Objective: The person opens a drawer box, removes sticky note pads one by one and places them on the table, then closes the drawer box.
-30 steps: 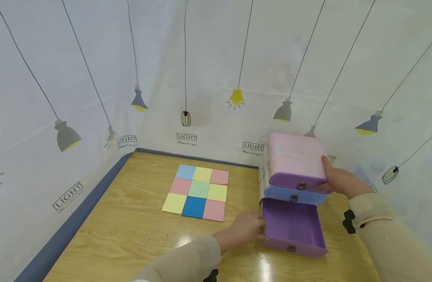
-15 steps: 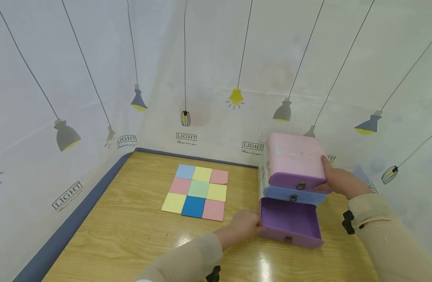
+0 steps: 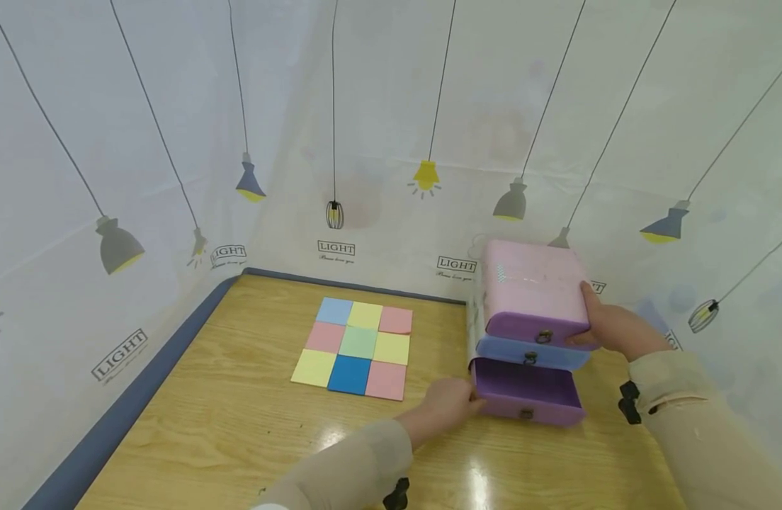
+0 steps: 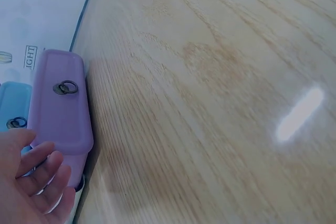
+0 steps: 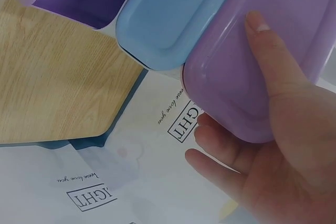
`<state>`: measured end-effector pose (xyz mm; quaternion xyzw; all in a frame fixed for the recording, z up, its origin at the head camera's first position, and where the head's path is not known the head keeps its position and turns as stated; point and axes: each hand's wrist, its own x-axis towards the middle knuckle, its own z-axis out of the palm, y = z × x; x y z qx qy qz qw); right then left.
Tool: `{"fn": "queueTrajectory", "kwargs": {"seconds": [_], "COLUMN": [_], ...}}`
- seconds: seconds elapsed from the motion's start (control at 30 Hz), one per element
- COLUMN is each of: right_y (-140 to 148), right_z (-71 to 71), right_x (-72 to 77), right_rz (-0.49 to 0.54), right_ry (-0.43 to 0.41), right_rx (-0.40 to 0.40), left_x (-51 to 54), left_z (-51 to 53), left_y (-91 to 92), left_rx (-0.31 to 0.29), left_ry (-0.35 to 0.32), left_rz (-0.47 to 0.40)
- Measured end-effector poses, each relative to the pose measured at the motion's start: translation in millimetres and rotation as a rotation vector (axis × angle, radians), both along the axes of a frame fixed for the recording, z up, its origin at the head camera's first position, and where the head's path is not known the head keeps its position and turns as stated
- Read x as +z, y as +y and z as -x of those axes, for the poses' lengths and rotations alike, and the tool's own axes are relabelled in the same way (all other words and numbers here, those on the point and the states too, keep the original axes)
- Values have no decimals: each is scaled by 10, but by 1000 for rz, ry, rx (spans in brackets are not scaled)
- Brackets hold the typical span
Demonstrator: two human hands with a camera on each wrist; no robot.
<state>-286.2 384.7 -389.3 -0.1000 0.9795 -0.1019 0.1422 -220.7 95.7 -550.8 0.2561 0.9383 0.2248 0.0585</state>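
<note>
A small chest of drawers [image 3: 536, 280] with a pink top stands at the back right, with a purple top drawer, a blue middle drawer [image 3: 533, 352] and a purple bottom drawer [image 3: 525, 409]. The bottom drawer is pulled partly out, and its visible inside holds nothing. At that drawer's left front corner is my left hand [image 3: 445, 405], touching it with loosely bent fingers. In the left wrist view those fingers lie beside the drawer's front. My right hand [image 3: 614, 326] grips the chest's right side, thumb across the top drawer's front [image 5: 231, 87], fingers around the side.
Coloured square cards [image 3: 359, 343] lie in a three-by-three grid on the wooden table [image 3: 225, 397], left of the chest. A patterned wall covering [image 3: 378, 106] with printed lamps rises behind the table. Blue edging runs along the table's back and left sides.
The bottom drawer has slid inward, away from the person, so less of its inside shows. My left hand has moved along with its corner. My right hand has stayed on the chest.
</note>
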Motion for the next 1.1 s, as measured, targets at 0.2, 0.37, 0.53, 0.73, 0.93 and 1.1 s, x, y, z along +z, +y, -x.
{"fn": "queueTrajectory", "kwargs": {"seconds": [0.2,0.37,0.53,0.73,0.93,1.1], "right_y": [-4,7,33,27,1,-18], "right_z": [-18,-14,-21,-31,-59,-61], "right_x": [25,5,-13,4,19,30], "right_rz": [4,-11,-5,-7,17,28], "right_ry": [0,13,-2,-20,-27,-17], "right_rx": [-3,7,-4,-22,-28,-13], "left_x": [-72,-80,-44,-52,-96,-139], "left_z": [67,96,94,111,154,249], "left_y": [26,28,36,31,39,39], "left_rx": [37,61,69,86,104,102], "left_ry": [-26,-43,-50,-82,-147,-192], "left_rz": [-23,-37,-43,-77,-80,-88]}}
